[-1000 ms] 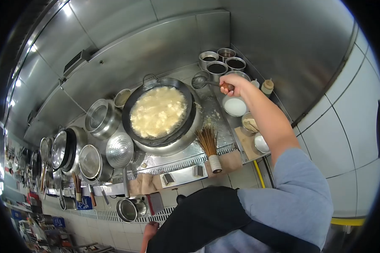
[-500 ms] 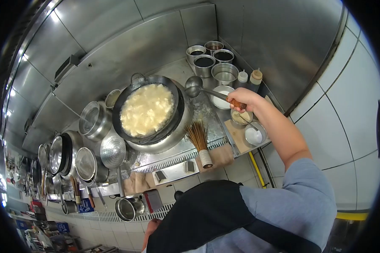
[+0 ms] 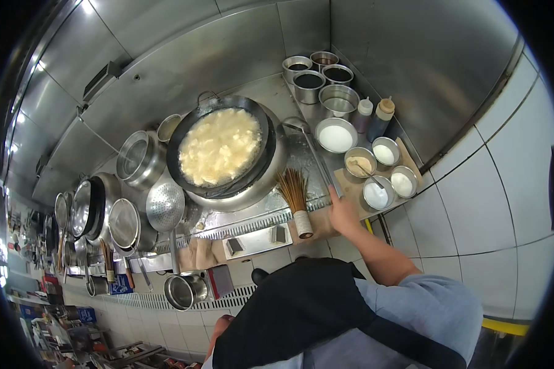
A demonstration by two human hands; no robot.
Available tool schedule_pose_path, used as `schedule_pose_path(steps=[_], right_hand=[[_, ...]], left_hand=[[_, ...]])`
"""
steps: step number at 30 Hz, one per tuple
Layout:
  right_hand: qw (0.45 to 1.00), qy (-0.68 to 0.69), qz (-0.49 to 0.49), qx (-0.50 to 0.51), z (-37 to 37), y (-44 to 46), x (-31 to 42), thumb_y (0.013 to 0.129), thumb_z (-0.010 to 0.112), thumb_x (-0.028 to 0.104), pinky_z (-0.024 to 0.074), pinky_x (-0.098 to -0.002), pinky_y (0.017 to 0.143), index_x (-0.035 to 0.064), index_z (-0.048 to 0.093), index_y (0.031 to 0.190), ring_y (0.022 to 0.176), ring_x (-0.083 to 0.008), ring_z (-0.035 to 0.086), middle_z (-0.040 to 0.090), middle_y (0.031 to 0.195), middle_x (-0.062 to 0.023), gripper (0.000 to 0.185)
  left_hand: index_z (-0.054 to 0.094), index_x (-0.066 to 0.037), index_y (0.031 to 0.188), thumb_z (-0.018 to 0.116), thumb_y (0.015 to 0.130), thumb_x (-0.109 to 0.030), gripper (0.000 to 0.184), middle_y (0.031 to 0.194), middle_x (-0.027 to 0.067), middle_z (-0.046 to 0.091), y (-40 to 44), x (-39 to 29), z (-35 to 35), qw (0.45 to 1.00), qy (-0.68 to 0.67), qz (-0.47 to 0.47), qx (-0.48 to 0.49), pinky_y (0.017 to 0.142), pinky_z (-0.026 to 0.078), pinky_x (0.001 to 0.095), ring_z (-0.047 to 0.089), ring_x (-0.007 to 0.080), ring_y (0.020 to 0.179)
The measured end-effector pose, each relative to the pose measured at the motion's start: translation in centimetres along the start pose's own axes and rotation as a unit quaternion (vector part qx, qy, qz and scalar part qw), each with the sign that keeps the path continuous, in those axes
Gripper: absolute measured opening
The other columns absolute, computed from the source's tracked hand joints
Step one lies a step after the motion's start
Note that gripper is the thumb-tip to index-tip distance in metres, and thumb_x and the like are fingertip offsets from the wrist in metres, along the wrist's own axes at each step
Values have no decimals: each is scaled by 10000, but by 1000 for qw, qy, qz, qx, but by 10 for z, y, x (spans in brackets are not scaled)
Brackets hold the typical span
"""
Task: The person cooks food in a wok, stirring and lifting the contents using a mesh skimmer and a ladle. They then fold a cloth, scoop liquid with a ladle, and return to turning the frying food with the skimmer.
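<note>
One ladle point(image 3: 321, 161), over the tabletop point(image 3: 299, 157) just right of the wok point(image 3: 267, 135), handle's near end held in your right grip point(image 3: 343, 215), the nearer hand, long axis running far and slightly left from it, bowl end pointing thus; left grip point(image 3: 223, 323), near-left, state indeterminable.

The wok point(image 3: 173, 150) is black — its food point(image 3: 220, 147) pale yellow.
</note>
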State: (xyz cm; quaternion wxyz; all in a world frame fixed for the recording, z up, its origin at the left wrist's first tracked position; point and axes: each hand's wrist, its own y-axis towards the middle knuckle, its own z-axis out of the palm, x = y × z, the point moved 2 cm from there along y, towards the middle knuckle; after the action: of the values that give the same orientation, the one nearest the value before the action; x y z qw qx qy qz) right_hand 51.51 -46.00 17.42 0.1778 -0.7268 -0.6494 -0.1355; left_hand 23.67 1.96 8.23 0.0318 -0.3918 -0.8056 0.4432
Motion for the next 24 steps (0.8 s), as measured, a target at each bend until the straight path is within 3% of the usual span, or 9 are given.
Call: schedule_pose_path(steps=[4,10,13,17,20,23,24], right_hand=[[999,-24,-12,-20,47,3,-22,810,505,139,489,-488,693,174,331,1391,784,-405,595,560,922,-222,608],[994,-103,-23,25,60,3,-39,842,480,165,501,-456,655,205,313,1404,753,-352,621,570,941,-199,587],[997,-70,-27,-25,35,-20,-28,843,483,175,496,-466,603,207,313,1404,686,-349,612,576,884,-184,587],[998,-53,-14,-6,34,-53,-24,849,512,195,486,-492,610,192,324,1384,697,-384,599,570,864,-191,566],[995,-93,-6,26,42,-61,-28,862,508,212,481,-495,589,186,328,1381,676,-386,588,553,918,-200,550],[995,-65,28,67,42,-57,-23,864,520,242,483,-487,648,148,308,1391,737,-387,581,532,982,-214,576],[993,-91,-66,-33,37,-49,-13,866,511,240,489,-470,659,111,310,1390,786,-376,591,536,1001,-215,576]], left_hand=[[639,29,934,599,802,-318,373,898,207,659,-3,1,-1,1000,-1,-3,-2,759,485,378,636,313,893],[636,30,939,593,804,-325,382,911,215,655,-13,17,-4,1000,2,-17,2,766,483,383,631,324,909],[634,31,942,590,805,-328,387,917,219,654,-19,32,-1,999,7,-31,14,769,482,386,629,330,916],[632,32,945,586,806,-332,393,925,224,651,-28,52,6,998,18,-48,35,774,481,390,626,338,926],[630,33,947,583,807,-336,398,931,228,649,-31,57,8,997,27,-55,45,778,481,393,624,344,934],[629,34,950,580,808,-339,402,938,232,648,-31,58,4,996,39,-56,53,781,480,396,621,349,942],[628,34,951,578,808,-340,404,940,234,647,-30,55,1,996,41,-54,54,782,480,396,621,351,944]])
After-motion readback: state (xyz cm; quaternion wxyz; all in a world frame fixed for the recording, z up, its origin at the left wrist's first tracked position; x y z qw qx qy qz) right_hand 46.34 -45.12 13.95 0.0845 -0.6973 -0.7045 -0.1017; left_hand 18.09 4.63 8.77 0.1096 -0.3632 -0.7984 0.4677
